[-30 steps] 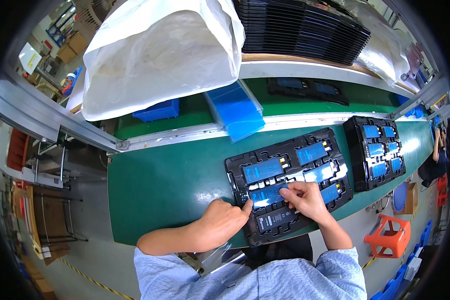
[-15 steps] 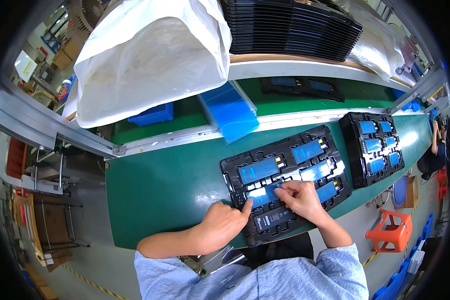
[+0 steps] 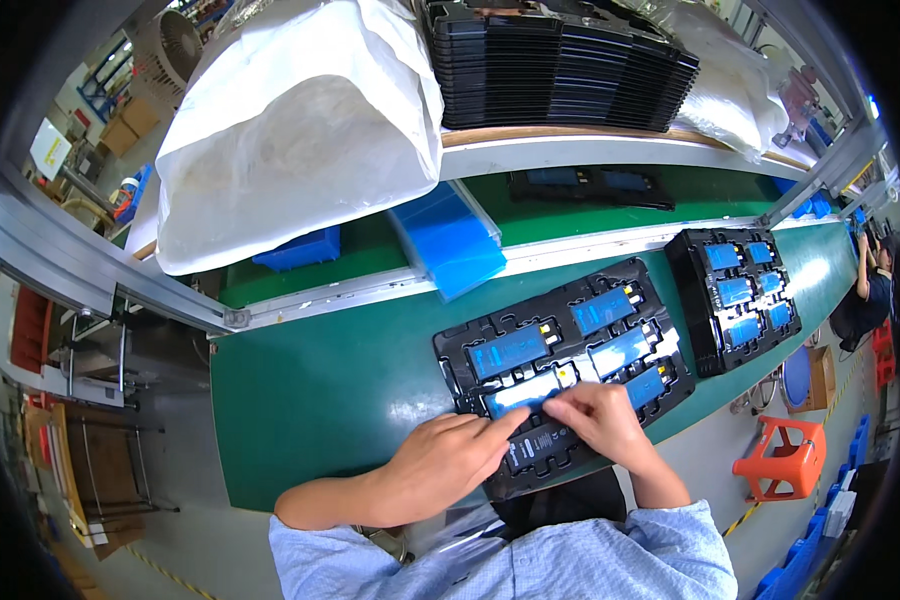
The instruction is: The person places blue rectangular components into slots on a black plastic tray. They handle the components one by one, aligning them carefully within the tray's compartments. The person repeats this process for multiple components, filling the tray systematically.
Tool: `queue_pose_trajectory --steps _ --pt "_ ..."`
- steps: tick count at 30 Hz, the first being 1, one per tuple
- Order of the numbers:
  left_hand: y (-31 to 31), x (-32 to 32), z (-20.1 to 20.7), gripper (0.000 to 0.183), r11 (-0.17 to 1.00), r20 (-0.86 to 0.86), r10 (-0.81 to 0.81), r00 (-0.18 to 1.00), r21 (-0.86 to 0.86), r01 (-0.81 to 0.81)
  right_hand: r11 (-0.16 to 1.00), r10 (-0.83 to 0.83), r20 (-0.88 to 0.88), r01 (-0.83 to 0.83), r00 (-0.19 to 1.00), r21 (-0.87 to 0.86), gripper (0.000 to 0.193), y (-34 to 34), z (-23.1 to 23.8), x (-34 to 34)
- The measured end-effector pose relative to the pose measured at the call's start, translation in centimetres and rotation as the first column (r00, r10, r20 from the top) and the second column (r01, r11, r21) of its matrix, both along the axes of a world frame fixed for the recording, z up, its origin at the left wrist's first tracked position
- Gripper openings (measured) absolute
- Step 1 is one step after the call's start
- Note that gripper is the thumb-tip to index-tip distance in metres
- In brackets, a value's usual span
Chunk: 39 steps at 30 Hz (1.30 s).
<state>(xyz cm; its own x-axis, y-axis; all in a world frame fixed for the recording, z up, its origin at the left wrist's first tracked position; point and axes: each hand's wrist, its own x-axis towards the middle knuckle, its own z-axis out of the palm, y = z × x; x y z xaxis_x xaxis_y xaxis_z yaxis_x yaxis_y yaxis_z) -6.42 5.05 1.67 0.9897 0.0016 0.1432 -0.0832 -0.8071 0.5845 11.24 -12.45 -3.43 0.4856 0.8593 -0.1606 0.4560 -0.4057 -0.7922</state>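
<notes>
A black moulded tray [image 3: 446, 352] lies on the green table before me, with flat batteries in its slots. Several have a shiny blue film on top, such as the far-left battery [image 3: 510, 350]. My left hand [image 3: 445, 460] is stretched toward the middle-left battery [image 3: 522, 394], its index fingertip on that battery's near edge. Closed in a pinch, my right hand [image 3: 602, 422] meets the same edge nearer its right end; whatever lies between the fingertips is hidden. The nearest battery [image 3: 536, 448] is dark, without blue film, and partly covered by my hands.
To the right stands a stack of filled black trays [image 3: 698, 300]. Blue film sheets [image 3: 455, 245] lean over the metal rail. On the shelf above are a white bag [image 3: 300, 150] and stacked black trays [image 3: 560, 75]. An orange stool [image 3: 782, 458] stands on the floor at right.
My right hand has shifted from the battery's right end to its near edge. My left index finger has moved right along that edge, so both hands are closer together. The view has tilted slightly.
</notes>
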Motion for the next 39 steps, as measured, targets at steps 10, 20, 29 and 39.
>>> queue_pose_trajectory --steps 10,20,29,39 --pt "-1.3 0.5 0.7 0.047 0.907 0.271 0.246 0.93 -0.403 -0.123 0.942 0.179 -0.933 0.219 0.313 0.255 0.022 -1.5 -2.2 -0.9" --pt "-1.2 0.5 -1.1 0.029 0.992 0.102 0.009 0.995 -0.129 0.004 0.956 0.251 -0.836 0.01 0.489 0.293 0.016 -0.8 -1.5 -1.8" --pt "-1.7 0.9 -0.1 0.031 0.789 -0.027 -0.162 0.986 -0.603 0.113 0.89 0.454 -0.853 -0.078 0.256 0.45 0.016 -1.6 -3.3 -2.1" --pt "-1.4 1.0 -0.7 0.021 0.659 0.005 -0.217 0.976 -0.737 0.15 0.863 0.506 -0.808 -0.195 0.303 0.467 0.022 -1.4 -3.0 -2.3"
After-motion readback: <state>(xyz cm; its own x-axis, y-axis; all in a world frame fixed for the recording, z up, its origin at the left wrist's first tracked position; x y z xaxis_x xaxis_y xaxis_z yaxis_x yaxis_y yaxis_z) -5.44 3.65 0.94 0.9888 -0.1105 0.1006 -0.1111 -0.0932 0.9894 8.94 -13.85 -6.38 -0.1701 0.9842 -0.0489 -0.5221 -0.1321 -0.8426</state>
